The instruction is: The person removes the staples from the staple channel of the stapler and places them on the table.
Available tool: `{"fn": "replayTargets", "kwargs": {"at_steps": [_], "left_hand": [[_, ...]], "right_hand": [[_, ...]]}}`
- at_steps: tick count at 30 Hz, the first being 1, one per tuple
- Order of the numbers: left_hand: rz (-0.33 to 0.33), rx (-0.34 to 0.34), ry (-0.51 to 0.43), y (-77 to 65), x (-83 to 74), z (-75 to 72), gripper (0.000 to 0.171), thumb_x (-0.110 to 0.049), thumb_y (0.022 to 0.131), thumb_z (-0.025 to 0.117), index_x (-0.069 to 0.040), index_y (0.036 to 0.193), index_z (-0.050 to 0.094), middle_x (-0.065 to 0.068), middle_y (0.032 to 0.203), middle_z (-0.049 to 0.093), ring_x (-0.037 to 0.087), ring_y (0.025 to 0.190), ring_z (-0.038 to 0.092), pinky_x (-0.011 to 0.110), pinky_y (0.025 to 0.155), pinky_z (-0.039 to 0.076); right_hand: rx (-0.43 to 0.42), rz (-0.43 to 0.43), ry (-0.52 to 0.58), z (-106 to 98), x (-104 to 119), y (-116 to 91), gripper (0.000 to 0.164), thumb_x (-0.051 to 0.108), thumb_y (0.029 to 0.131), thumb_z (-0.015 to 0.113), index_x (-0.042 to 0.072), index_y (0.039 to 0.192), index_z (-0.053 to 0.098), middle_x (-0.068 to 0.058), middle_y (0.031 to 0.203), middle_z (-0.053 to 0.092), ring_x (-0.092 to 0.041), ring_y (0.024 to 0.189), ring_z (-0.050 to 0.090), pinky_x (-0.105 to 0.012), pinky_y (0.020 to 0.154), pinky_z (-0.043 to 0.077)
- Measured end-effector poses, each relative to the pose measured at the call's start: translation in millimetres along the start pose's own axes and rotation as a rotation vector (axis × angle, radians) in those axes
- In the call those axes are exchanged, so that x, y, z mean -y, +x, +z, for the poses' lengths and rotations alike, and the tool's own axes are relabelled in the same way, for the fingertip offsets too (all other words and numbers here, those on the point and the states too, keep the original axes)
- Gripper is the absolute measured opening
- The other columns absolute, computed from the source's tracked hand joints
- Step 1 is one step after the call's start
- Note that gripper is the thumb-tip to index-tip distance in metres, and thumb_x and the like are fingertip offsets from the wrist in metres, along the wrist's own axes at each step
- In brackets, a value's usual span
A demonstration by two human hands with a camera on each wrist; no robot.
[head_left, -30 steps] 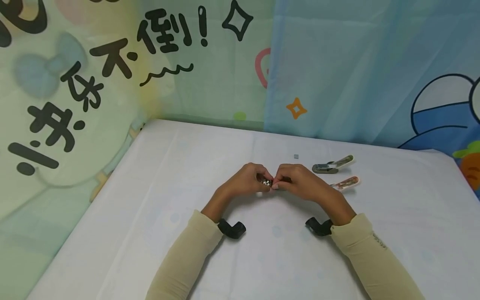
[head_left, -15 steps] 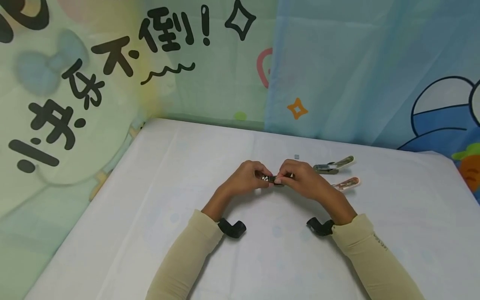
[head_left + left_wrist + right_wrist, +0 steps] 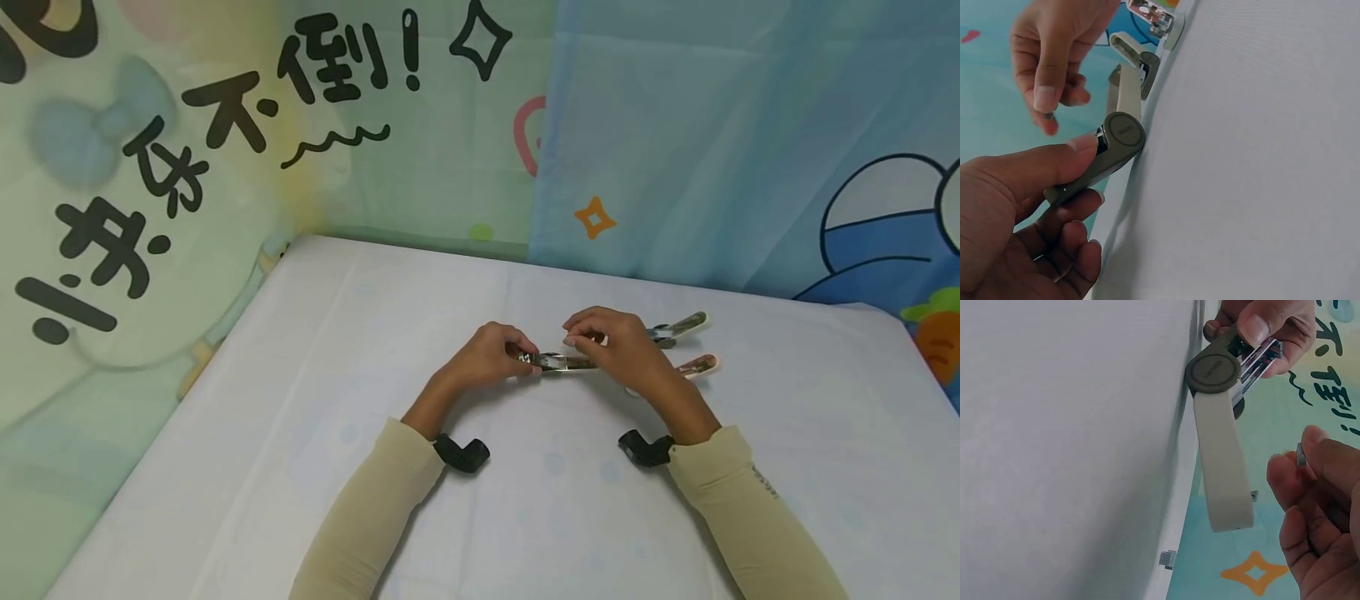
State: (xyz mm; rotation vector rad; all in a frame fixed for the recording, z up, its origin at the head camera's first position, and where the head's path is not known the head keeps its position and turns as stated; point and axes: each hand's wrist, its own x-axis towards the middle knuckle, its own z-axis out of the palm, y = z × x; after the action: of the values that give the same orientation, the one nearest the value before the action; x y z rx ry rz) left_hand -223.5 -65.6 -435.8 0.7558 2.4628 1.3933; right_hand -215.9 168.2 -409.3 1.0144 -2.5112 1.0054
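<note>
My left hand [image 3: 498, 352] grips the end of a grey-and-white stapler [image 3: 555, 362], thumb on top and fingers beneath. In the right wrist view its white arm [image 3: 1225, 456] is swung away from the grey base, and a shiny metal channel shows near the left thumb. Just off to the right and above it, my right hand [image 3: 621, 340] is apart from the stapler. Thumb and forefinger there pinch a short strip of staples [image 3: 1300, 454].
A green-grey stapler [image 3: 684, 326] and an orange-patterned stapler [image 3: 697, 365] lie right of the hands on the white-covered table [image 3: 375, 317]. Another small staple strip [image 3: 1167, 558] lies near the far edge. Printed cloth [image 3: 675, 125] hangs behind.
My right hand has left the stapler and moved right and slightly up, uncovering more of it. The left hand keeps its hold in nearly the same place.
</note>
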Motion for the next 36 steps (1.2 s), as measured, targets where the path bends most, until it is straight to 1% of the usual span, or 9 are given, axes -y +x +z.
{"fn": "replayTargets", "kwargs": {"at_steps": [2, 6, 12, 16, 20, 23, 29, 33, 36], "left_hand": [[-0.003, 0.006, 0.0, 0.4, -0.2, 0.5, 0.022, -0.01, 0.08, 0.081, -0.004, 0.099, 0.074, -0.001, 0.089, 0.068, 0.01, 0.075, 0.057, 0.022, 0.066, 0.046], [-0.001, 0.013, -0.007, 2.5, -0.2, 2.9, 0.022, -0.011, 0.08, 0.081, -0.004, 0.1, 0.074, -0.001, 0.089, 0.069, 0.009, 0.075, 0.057, 0.022, 0.066, 0.045], [0.009, 0.026, -0.018, 7.3, 1.5, 8.8, 0.023, -0.013, 0.08, 0.081, -0.004, 0.101, 0.074, -0.003, 0.089, 0.069, 0.009, 0.075, 0.057, 0.022, 0.065, 0.046], [-0.016, 0.034, -0.023, 8.7, 1.7, 9.9, 0.022, -0.014, 0.081, 0.08, -0.006, 0.101, 0.074, -0.004, 0.089, 0.068, 0.01, 0.075, 0.057, 0.022, 0.064, 0.046], [-0.047, 0.058, -0.024, 7.1, 2.1, 5.3, 0.021, -0.014, 0.082, 0.079, -0.006, 0.101, 0.074, -0.004, 0.089, 0.069, 0.011, 0.074, 0.057, 0.023, 0.063, 0.046], [-0.061, 0.071, -0.02, 5.0, 5.3, -0.1, 0.021, -0.013, 0.082, 0.08, -0.005, 0.101, 0.074, -0.003, 0.087, 0.068, 0.011, 0.072, 0.056, 0.023, 0.062, 0.045], [-0.074, 0.081, -0.029, 4.1, 11.3, -5.9, 0.023, -0.014, 0.082, 0.08, -0.005, 0.101, 0.073, -0.002, 0.084, 0.068, 0.012, 0.07, 0.054, 0.024, 0.061, 0.044], [-0.066, 0.075, -0.027, 5.7, 13.1, -6.1, 0.022, -0.014, 0.082, 0.08, -0.005, 0.101, 0.073, -0.001, 0.083, 0.068, 0.012, 0.068, 0.053, 0.024, 0.06, 0.043], [-0.061, 0.075, -0.022, 6.8, 13.8, -5.9, 0.022, -0.013, 0.082, 0.08, -0.005, 0.101, 0.073, -0.001, 0.082, 0.067, 0.012, 0.068, 0.054, 0.024, 0.061, 0.043]], "right_hand": [[-0.016, -0.008, -0.009, -2, 0, -1, 0.008, -0.001, 0.082, 0.075, 0.004, 0.086, 0.072, -0.004, 0.092, 0.069, -0.009, 0.07, 0.056, -0.022, 0.06, 0.044], [-0.014, 0.012, -0.044, -9, -3, -4, 0.009, -0.001, 0.081, 0.076, 0.005, 0.088, 0.073, 0.0, 0.084, 0.067, -0.009, 0.065, 0.053, -0.023, 0.056, 0.044], [0.103, 0.149, -0.113, -20, -11, -12, 0.004, 0.007, 0.083, 0.076, 0.007, 0.086, 0.073, 0.003, 0.076, 0.064, -0.01, 0.062, 0.05, -0.027, 0.054, 0.042], [0.177, 0.193, -0.131, -29, -19, -10, 0.0, 0.008, 0.086, 0.073, 0.008, 0.086, 0.074, -0.001, 0.085, 0.068, -0.016, 0.074, 0.058, -0.034, 0.064, 0.047], [0.249, 0.236, -0.119, -32, -30, -4, 0.006, 0.004, 0.087, 0.072, 0.008, 0.084, 0.075, -0.004, 0.092, 0.067, -0.025, 0.091, 0.062, -0.043, 0.077, 0.049], [0.33, 0.256, -0.125, -29, -38, -1, 0.007, 0.003, 0.087, 0.072, 0.008, 0.083, 0.075, -0.004, 0.092, 0.066, -0.028, 0.094, 0.061, -0.045, 0.08, 0.048], [0.47, 0.253, -0.217, -24, -45, 3, 0.008, 0.005, 0.086, 0.073, 0.01, 0.079, 0.074, -0.001, 0.091, 0.065, -0.025, 0.09, 0.058, -0.045, 0.082, 0.046], [0.503, 0.221, -0.292, -24, -45, 3, 0.005, 0.011, 0.085, 0.075, 0.008, 0.082, 0.075, -0.001, 0.094, 0.065, -0.024, 0.092, 0.056, -0.043, 0.082, 0.046], [0.508, 0.194, -0.301, -26, -44, 2, 0.005, 0.011, 0.086, 0.074, 0.006, 0.085, 0.075, -0.003, 0.095, 0.066, -0.027, 0.094, 0.059, -0.044, 0.083, 0.047]]}}
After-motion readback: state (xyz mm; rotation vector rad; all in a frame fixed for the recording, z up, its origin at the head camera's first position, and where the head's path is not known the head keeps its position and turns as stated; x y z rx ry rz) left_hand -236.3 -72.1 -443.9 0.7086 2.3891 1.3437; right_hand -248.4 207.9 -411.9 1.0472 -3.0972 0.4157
